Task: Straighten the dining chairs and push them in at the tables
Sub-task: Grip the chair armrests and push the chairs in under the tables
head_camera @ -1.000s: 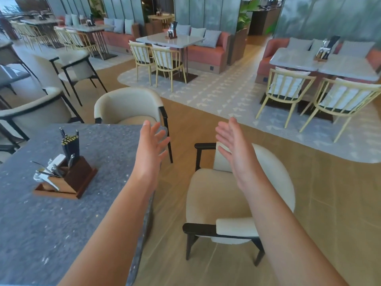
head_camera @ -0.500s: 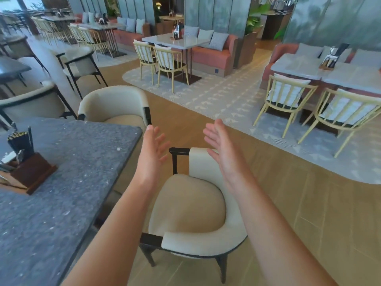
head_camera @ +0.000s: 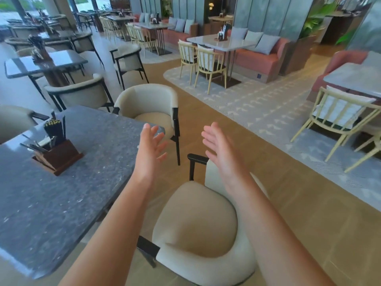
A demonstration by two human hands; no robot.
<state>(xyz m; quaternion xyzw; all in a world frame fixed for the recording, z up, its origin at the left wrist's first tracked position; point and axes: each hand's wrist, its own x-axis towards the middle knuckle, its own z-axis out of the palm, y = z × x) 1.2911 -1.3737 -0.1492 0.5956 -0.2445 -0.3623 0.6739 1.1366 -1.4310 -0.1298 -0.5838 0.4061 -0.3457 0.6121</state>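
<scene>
A cream armchair with black legs (head_camera: 198, 221) stands below me, beside the right edge of a grey stone table (head_camera: 61, 195), its seat angled away from the table. My left hand (head_camera: 151, 150) and my right hand (head_camera: 221, 150) hover above it, palms facing each other, fingers spread, holding nothing. A second cream armchair (head_camera: 152, 106) sits at the table's far corner, turned toward it.
A wooden cutlery caddy (head_camera: 56, 150) stands on the grey table. More cream chairs (head_camera: 82, 93) and a dark table (head_camera: 43, 62) lie to the left. Yellow wooden chairs (head_camera: 340, 114) stand on a patterned rug (head_camera: 257, 108) to the right. Open wood floor runs between.
The view has swung back left and lifted, showing more of the grey table and caddy. Both hands stay raised and empty above the near armchair.
</scene>
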